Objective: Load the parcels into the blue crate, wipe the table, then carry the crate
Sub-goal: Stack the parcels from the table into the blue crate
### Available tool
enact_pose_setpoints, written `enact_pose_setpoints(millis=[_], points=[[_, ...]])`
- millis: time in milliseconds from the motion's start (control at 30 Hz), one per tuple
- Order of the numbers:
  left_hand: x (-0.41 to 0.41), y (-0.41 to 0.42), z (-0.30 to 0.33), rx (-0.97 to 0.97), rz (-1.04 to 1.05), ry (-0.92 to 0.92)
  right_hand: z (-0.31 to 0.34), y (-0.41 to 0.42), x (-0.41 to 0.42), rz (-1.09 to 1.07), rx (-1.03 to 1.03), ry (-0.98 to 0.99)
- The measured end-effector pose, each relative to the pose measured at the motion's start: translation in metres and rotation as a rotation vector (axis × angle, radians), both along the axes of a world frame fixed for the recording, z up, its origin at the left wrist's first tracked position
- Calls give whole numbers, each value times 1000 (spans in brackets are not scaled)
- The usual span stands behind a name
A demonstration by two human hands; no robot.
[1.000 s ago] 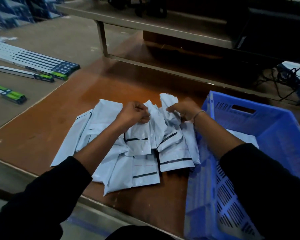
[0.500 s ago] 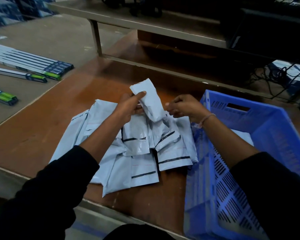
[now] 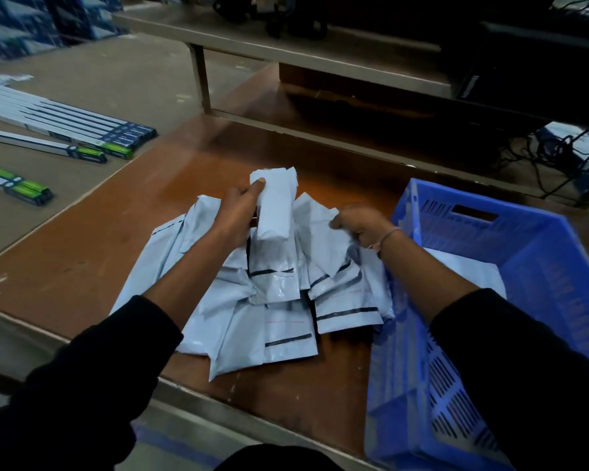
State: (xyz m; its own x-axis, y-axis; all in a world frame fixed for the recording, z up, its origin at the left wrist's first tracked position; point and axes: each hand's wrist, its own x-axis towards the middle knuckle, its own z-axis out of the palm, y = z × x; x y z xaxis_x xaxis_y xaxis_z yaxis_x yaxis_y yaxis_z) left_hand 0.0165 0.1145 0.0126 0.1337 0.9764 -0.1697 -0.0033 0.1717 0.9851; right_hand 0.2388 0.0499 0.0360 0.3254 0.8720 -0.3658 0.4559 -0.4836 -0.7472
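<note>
Left hand (image 3: 238,212) grip holds one parcel (image 3: 274,205) upright, long axis vertical, above the pile (image 3: 252,300) on the surface, w/ crate (image 3: 524,239) right of it, nearer the right hand (image 3: 361,226), which pinches another parcel's edge.

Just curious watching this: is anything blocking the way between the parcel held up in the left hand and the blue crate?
The right hand, gripping another parcel from the pile, sits between the lifted parcel in the left hand and the blue crate. Otherwise only the crate's near wall must be cleared; its top is open.
</note>
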Motion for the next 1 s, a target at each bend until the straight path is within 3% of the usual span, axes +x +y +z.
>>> enact_pose_setpoints(millis=[100,167,367,533,667,833,1000], points=[[4,-5,1,0,-8,43,7,-7,20,-121,62,265],[10,-9,1,-3,-22,59,12,-14,28,-209,126,325],[29,-19,-1,-59,-40,0,27,-34,48,-227,248,402],[58,-28,7,-124,-67,-164,45,-56,75,-147,429,400],[92,-40,23,-179,-168,-323,56,-79,103,-15,508,508],[131,-55,43,-165,-326,-280,70,-111,155,-233,615,598],[172,-68,59,40,-460,-204,72,-156,216,-370,671,458]])
